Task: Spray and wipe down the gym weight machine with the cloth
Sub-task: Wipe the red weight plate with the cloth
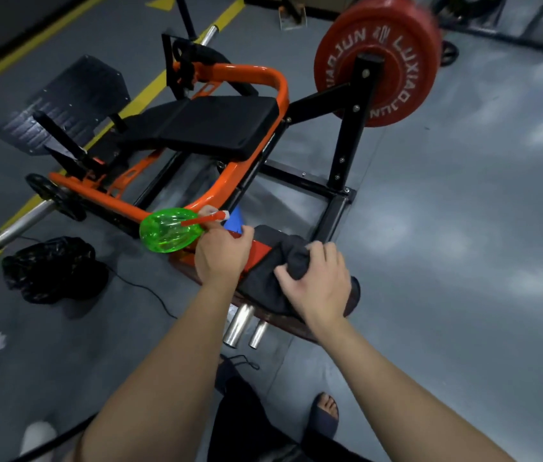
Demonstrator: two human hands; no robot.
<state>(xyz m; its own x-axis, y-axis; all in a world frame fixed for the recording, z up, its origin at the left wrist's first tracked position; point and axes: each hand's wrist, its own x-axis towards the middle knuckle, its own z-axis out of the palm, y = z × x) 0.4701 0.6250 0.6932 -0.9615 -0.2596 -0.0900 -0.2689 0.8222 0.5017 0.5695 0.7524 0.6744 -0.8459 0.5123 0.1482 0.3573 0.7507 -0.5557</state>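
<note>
While my right hand [316, 285] bunches the dark cloth [283, 271] in curled fingers and presses it onto the black pad [355, 291] at the near end of the weight machine [223, 185], the rest of the cloth trails over the pad's left edge. My left hand [220, 258] is closed round the head of the green spray bottle [166, 230], just beside the cloth, holding it tipped on its side above the orange frame rail; I cannot tell which way the nozzle faces. The seat pad [210, 125] and the red weight plate [396, 61] lie further off. As I judge it, the main risk is a squeeze with the bottle lying over like this: it may miss the pad and wet the floor by my sandalled foot [325, 411], near the loose cable [150, 291]. Wadded this tightly, the cloth could also skip the pad's edges.
</note>
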